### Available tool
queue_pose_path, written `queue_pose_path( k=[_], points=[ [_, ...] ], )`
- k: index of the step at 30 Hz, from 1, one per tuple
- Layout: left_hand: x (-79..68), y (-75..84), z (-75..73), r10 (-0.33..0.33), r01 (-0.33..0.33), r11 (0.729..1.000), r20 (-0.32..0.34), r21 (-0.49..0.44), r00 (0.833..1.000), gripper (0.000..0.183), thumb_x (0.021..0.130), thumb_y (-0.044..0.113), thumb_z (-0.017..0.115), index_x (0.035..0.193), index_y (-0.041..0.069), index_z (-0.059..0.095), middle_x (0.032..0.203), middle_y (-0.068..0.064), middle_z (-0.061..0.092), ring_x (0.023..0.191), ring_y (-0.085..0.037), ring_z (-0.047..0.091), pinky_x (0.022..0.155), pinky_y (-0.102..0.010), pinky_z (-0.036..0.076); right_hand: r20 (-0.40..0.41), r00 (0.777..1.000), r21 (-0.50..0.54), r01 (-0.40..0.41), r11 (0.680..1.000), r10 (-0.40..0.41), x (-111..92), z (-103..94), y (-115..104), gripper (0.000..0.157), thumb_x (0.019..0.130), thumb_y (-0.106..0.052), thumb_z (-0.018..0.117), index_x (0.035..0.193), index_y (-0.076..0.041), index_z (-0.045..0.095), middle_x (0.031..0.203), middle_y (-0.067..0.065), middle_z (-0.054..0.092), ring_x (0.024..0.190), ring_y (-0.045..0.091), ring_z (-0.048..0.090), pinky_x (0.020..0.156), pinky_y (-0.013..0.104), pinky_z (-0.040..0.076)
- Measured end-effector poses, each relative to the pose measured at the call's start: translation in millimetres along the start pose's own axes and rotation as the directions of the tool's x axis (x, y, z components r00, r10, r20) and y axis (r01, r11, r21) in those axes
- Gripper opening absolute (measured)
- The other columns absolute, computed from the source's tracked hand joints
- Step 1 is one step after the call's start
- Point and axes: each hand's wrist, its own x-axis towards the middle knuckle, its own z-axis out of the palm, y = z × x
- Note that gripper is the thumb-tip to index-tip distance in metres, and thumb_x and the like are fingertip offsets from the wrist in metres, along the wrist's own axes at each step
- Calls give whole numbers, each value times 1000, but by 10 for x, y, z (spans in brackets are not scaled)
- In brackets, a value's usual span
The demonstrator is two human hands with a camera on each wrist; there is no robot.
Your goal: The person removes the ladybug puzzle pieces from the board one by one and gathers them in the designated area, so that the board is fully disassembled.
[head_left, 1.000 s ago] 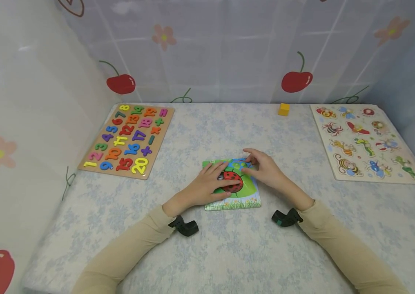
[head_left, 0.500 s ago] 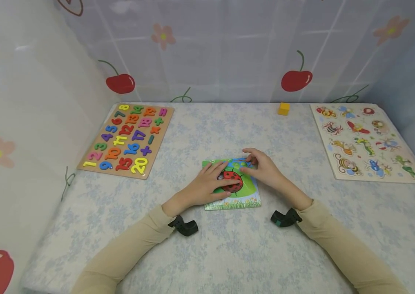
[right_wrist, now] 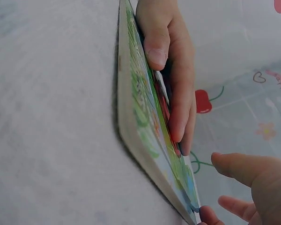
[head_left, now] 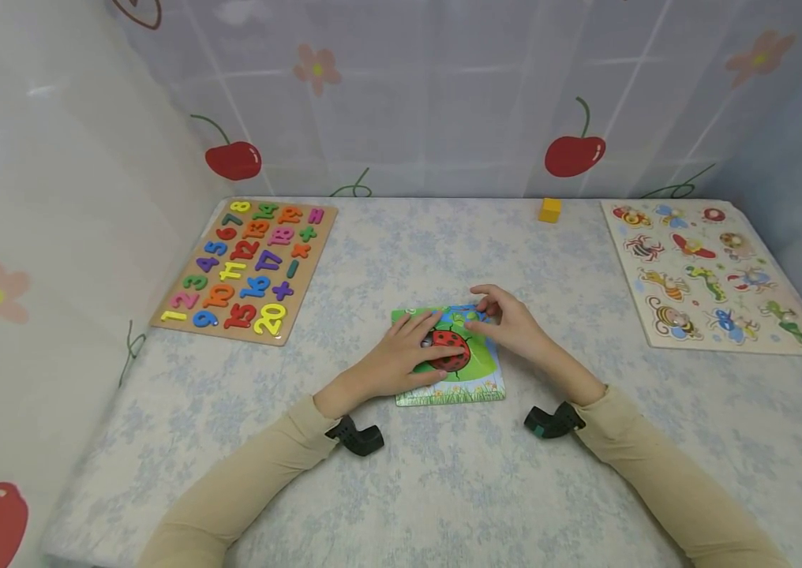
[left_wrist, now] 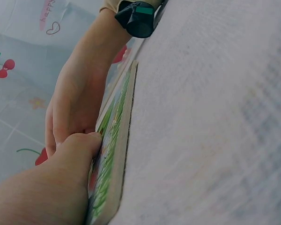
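Note:
A square ladybug puzzle (head_left: 472,388) lies on the cloth, its picture of a red ladybug on a green leaf facing up. My left hand (head_left: 395,359) rests on its left half with the fingers spread over the ladybug, covering part of the picture. At the far right corner is my right hand (head_left: 515,325), its fingers bent. In the right wrist view, the right fingertips (right_wrist: 209,215) are right at the puzzle's edge beside a blue-green part of the picture, while the thumb stands apart from the board. The left thumb (left_wrist: 89,140) lies along the near side of the puzzle.
A wooden number board (head_left: 279,338) with coloured numerals lies at the back left. An insect peg board (head_left: 628,272) lies at the right, and a small yellow cube (head_left: 549,210) sits near the back edge. Patterned curtains (head_left: 429,102) enclose the table.

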Motion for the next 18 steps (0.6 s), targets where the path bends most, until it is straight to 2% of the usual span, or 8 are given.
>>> queue_pose_path(
  k=[9, 15, 18],
  points=[
    [2, 1, -2, 9, -9, 1000, -10, 6, 1000, 46, 97, 47, 49, 141, 36, 46, 160, -14, 15, 149, -28, 10, 119, -55, 11, 8, 1000, 52, 2, 999, -3, 13, -2, -12, 58, 87, -12, 69, 137, 2, 44, 106, 20, 54, 93, 28, 53, 79, 33, 43],
    [-1, 3, -2, 8, -8, 1000, -14, 8, 1000, 46, 97, 48, 48, 141, 36, 46, 160, -13, 14, 150, -28, 10, 119, -55, 10, 10, 1000, 115, 8, 993, -9, -2, -7, -20, 58, 88, -11, 68, 139, 1, 42, 114, 21, 50, 100, 33, 55, 81, 30, 45],
    [-2, 3, -2, 11, -11, 1000, -19, 4, 1000, 46, 97, 47, 48, 141, 35, 46, 160, -13, 15, 149, -28, 11, 119, -55, 11, -16, 1000, 151, 9, 989, -7, -13, -9, -9, 52, 90, -5, 64, 137, 1, 44, 116, 22, 50, 100, 31, 56, 78, 23, 45]
  ],
)
